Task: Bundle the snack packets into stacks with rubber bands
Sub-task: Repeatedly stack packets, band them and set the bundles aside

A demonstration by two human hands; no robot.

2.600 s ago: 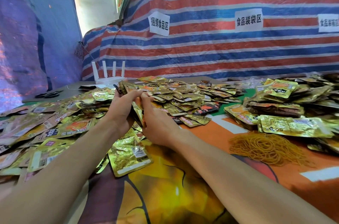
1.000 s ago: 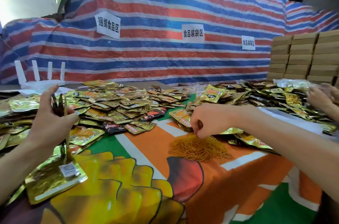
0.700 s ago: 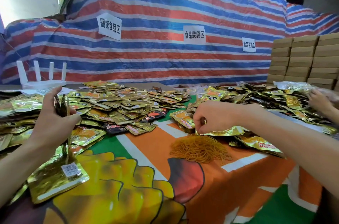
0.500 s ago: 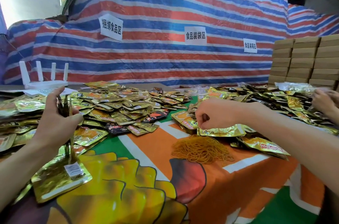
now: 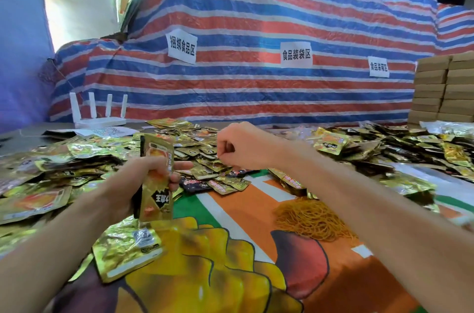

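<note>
At the far left, gold packets (image 5: 38,184) lie in a loose heap on the surface (image 5: 230,274), which is covered with a printed cloth. Behind them, in the upper left, a white router (image 5: 98,121) stands with four antennas up.

Left of centre, the left hand (image 5: 125,184) grips a stack (image 5: 156,179) of packets held upright on its short edge. The fingers wrap round the front and the thumb is behind. The stack is raised off the cloth, just above a single packet (image 5: 128,248) that lies flat below it.

More packets (image 5: 202,158) are spread across the middle. Above them hangs the right hand (image 5: 241,148), its fingers curled into a loose fist with the thumb against the forefinger. Whether anything is pinched there cannot be told.

Lower right of centre, under the right forearm, a tangle of yellow rubber bands (image 5: 313,220) sits on the orange part of the cloth, apart from both hands.

Further right is another heap of packets (image 5: 397,148), and at the right edge brown boxes (image 5: 443,87) are stacked. A red, white and blue striped tarp (image 5: 256,17) fills the background, with three white paper labels (image 5: 296,55) on it.
</note>
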